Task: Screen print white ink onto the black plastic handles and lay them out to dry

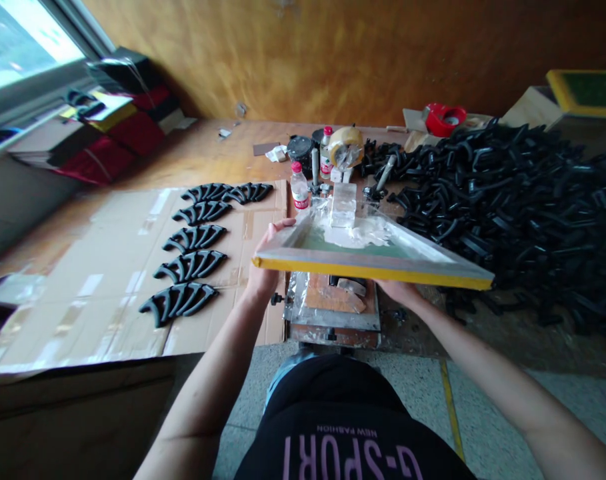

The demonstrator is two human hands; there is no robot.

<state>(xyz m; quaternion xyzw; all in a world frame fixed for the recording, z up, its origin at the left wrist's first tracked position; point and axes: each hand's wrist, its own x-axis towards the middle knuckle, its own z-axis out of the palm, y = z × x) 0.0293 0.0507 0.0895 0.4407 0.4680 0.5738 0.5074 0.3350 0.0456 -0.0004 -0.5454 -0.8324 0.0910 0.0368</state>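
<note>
My left hand (269, 257) is closed around the left corner area of a screen-printing frame (373, 268), which is tilted up with its yellow-edged front side raised. White paste (365, 233) lies on the green mesh, and a pale block (343, 205) stands at the far part of it. Below the raised frame is a printing base (303, 319), with a wooden block (327, 297) and a dark curved piece (351, 287) on it. My right hand (397, 291) reaches under the frame beside that piece; its fingers are hidden behind the frame.
Black curved handles stand in several rows (190, 265) on a flattened cardboard sheet (107, 267) at left. A large heap of black handles (513, 193) covers the right. Two red-capped bottles (299, 187), a tape roll (346, 147) and a red tape dispenser (445, 120) stand behind.
</note>
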